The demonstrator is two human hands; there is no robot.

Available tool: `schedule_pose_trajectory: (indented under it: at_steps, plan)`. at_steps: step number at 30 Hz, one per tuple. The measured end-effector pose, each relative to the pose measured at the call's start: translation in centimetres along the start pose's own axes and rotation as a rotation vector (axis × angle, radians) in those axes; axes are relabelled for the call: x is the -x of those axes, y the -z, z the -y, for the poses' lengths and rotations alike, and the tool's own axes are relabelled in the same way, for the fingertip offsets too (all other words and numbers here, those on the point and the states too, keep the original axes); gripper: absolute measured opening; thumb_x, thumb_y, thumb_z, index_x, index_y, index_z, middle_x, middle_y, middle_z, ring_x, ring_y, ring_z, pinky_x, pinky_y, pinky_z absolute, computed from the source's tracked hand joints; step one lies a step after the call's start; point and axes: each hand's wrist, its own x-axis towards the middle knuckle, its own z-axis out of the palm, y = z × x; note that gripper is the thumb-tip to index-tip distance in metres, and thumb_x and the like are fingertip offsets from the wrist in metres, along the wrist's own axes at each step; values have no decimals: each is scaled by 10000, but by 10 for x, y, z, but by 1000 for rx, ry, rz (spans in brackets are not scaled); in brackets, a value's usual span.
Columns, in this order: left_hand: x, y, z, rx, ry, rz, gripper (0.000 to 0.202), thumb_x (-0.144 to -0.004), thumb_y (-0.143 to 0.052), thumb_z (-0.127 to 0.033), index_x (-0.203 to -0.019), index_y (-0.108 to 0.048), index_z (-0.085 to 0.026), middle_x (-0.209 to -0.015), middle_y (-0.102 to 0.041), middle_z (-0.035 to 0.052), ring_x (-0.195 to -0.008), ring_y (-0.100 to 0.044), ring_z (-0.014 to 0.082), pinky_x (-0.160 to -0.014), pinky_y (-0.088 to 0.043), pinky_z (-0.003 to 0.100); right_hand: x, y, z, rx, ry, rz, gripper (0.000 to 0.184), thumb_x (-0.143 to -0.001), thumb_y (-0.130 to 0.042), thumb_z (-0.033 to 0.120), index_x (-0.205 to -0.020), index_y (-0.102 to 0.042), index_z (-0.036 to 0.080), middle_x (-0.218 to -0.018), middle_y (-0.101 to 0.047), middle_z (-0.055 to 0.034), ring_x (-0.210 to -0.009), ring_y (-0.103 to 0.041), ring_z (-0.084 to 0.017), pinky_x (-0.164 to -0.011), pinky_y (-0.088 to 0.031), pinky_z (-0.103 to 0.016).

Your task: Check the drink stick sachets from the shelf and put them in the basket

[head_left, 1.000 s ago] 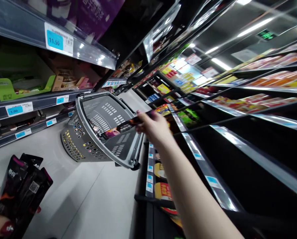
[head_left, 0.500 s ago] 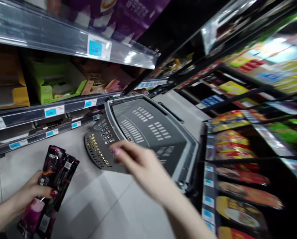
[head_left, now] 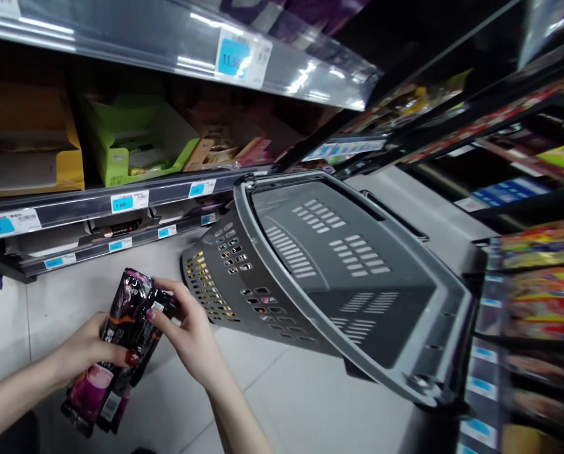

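Note:
My left hand [head_left: 88, 353] is closed around a few long, narrow drink sachets [head_left: 129, 297], black with a purple end that shows a cup. They fan out slightly, tilted, above the tiled floor. Closed at their upper right edge is my right hand [head_left: 190, 334], its thumb and fingers pinching a black sachet [head_left: 163, 301] of the bunch. How many sachets overlap there I cannot tell. Just beyond my right hand stands a grey plastic shopping basket [head_left: 263, 277] with slotted sides; small coloured items show through its holes.
Along the left runs a shelf [head_left: 168, 198] with price tags, holding a green open carton [head_left: 121, 165] and a yellow-brown carton [head_left: 69, 170]. A higher shelf edge [head_left: 168, 57] juts out above. Racks of packaged food [head_left: 547, 302] line the right side.
My right hand has come left from in front of the basket to the sachets and grips them. The view has shifted, so the basket appears larger and farther right.

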Motion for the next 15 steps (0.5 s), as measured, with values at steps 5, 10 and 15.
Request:
schedule_pose_trajectory:
  at_steps: [5,10,15]
  plan:
    - [-7,8,11,113,108,117,346,-470,-739,-105,-809,-685,-146,-660,-675,37,-611,-617,205,-569,-490,304,1,9,-2,-84,65,-13,152,-674,-669,236,-788,-576,195,-915,-539,-38,-921,-502,-199,-806,-385,-315]
    - [-13,17,26,386,188,269,435,-458,-613,-38,-869,-702,-151,-726,-719,90,-639,-673,291,-602,-528,425,10,22,4,-137,-10,-24,134,-792,-562,314,-807,-511,191,-737,-498,-1,-718,-460,-149,-661,-374,-269]
    - [-18,15,29,382,147,441,555,-512,-603,-35,-1055,-670,-128,-926,-721,186,-769,-682,292,-594,-539,377,20,24,15,0,5,-154,146,-826,-525,301,-743,-496,186,-661,-474,10,-625,-429,-126,-546,-328,-237]
